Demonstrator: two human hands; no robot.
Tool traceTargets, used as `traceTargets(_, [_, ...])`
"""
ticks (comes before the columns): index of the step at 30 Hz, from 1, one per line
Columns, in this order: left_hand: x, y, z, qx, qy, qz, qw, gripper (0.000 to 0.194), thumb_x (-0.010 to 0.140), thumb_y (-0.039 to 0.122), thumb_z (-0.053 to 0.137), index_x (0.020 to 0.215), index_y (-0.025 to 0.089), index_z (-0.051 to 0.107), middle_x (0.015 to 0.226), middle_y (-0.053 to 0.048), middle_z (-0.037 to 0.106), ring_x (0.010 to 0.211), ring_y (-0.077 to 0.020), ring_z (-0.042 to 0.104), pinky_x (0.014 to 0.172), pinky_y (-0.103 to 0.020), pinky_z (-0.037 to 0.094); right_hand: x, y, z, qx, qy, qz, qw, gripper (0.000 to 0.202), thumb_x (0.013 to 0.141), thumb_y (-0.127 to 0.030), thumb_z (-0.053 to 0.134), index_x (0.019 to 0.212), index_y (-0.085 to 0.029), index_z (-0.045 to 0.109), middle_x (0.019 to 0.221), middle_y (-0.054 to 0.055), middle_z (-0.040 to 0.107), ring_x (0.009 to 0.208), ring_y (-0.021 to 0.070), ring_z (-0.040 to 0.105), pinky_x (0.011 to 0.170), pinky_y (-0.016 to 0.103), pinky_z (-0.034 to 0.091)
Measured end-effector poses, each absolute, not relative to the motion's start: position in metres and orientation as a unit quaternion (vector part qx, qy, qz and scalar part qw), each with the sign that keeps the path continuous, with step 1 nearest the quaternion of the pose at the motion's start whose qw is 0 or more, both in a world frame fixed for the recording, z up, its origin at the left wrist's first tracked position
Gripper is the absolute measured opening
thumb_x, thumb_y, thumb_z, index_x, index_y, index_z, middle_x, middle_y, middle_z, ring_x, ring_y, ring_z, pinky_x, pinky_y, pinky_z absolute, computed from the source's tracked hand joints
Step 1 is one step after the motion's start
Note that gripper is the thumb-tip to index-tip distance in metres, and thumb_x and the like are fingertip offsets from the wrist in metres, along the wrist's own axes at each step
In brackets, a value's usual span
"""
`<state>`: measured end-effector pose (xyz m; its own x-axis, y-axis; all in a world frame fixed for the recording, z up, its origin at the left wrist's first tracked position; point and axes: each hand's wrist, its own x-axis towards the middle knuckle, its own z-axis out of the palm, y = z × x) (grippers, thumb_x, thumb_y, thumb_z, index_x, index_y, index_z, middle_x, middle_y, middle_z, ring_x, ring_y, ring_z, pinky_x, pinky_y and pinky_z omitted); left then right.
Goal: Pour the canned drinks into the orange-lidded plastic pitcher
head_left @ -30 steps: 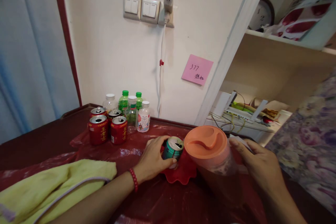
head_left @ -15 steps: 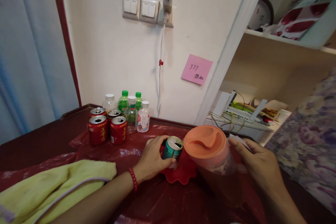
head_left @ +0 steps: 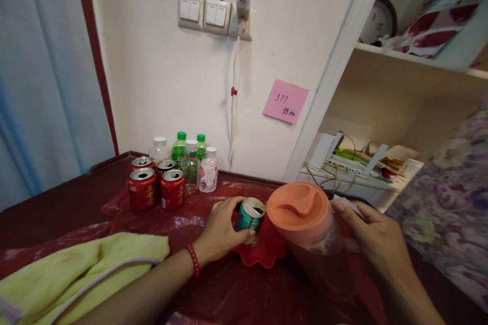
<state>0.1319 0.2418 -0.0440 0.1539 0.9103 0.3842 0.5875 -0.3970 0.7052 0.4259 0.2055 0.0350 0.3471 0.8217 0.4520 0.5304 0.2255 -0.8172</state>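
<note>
My left hand (head_left: 224, 226), with a red bead bracelet at the wrist, is wrapped round a green drink can (head_left: 249, 217) whose top is opened. The can stands on a red dish with a wavy rim (head_left: 263, 254). Just right of it, my right hand (head_left: 375, 233) grips the handle of a clear pitcher (head_left: 330, 264) with an orange lid (head_left: 297, 205). The pitcher is tilted a little, its lid close to the can's rim. No stream of liquid is visible between them.
Several red cans (head_left: 143, 190) stand at the back left, before several bottles (head_left: 208, 170). A yellow cloth (head_left: 114, 259) lies at the front left. Dark red plastic sheeting (head_left: 179, 244) covers the table. A shelf (head_left: 412, 56) rises on the right, beside a floral cloth (head_left: 450, 203).
</note>
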Motion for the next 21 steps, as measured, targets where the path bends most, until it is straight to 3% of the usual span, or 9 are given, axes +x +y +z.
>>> traceTargets(14, [0.1312,0.2417,-0.0433,0.731,0.510,0.404,0.207,0.065,0.066,0.026,0.081,0.127,0.022,0.061,0.133,-0.009,0.067,0.123,-0.0349,0.058,0.109,-0.051,0.041,0.4326,0.2107,0.0314,-0.603,-0.558,0.153,0.549,0.047,0.073,-0.066,0.075,0.072,-0.020,0.069,0.070,0.001,0.061,0.064,0.0180,0.053,0.049,0.025,0.039])
traceTargets(21, [0.1316,0.2412,-0.0424,0.730,0.509,0.405,0.208,0.065,0.065,0.026,0.082,0.126,0.022,0.061,0.131,-0.009,0.068,0.122,-0.0347,0.059,0.108,-0.051,0.042,0.4257,0.2056,0.0313,-0.607,-0.554,0.145,0.550,0.048,0.079,-0.065,0.071,0.067,-0.020,0.059,0.084,0.000,0.066,0.070,0.0161,0.052,0.050,0.025,0.031])
